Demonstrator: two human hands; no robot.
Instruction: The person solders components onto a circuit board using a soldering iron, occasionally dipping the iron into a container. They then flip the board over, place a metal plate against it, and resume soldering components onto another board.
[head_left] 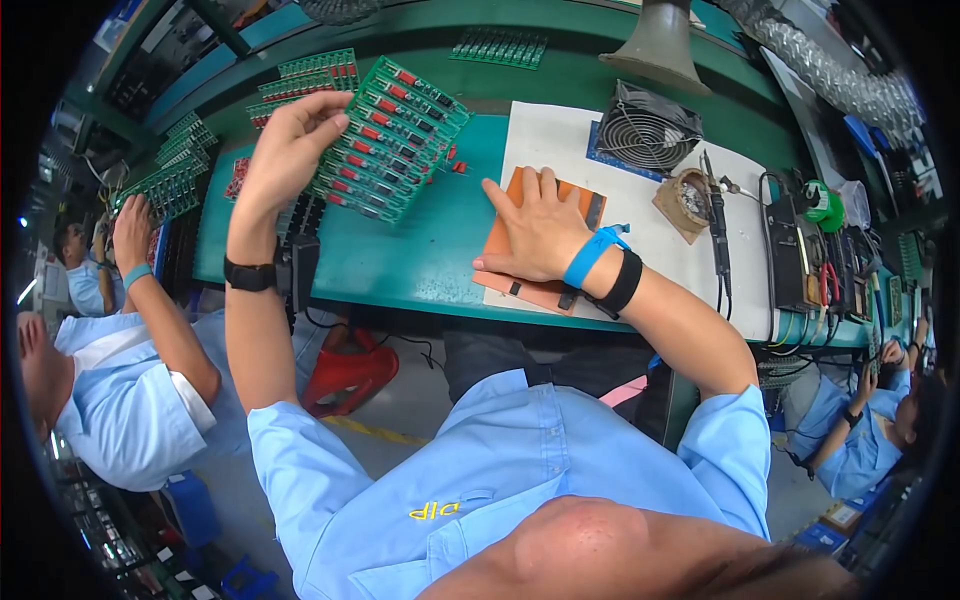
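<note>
My left hand [295,145] pinches the upper left edge of a green circuit board panel [395,140] between thumb and fingers. The panel carries rows of red and black components and is held tilted above the green mat. My right hand [545,228] lies spread on a flat orange plate [500,238] with dark strips at its edges, which rests partly on a white sheet [535,135]. Its fingers are stretched out and grip nothing. A few small red components [458,167] lie beside the panel.
More board panels [318,72] lie at the back left, another [498,48] at the back. A black fan [650,130], a tip-cleaner holder [684,205] and a soldering iron [716,215] stand to the right, near a green solder spool [824,205]. Co-workers sit on both sides.
</note>
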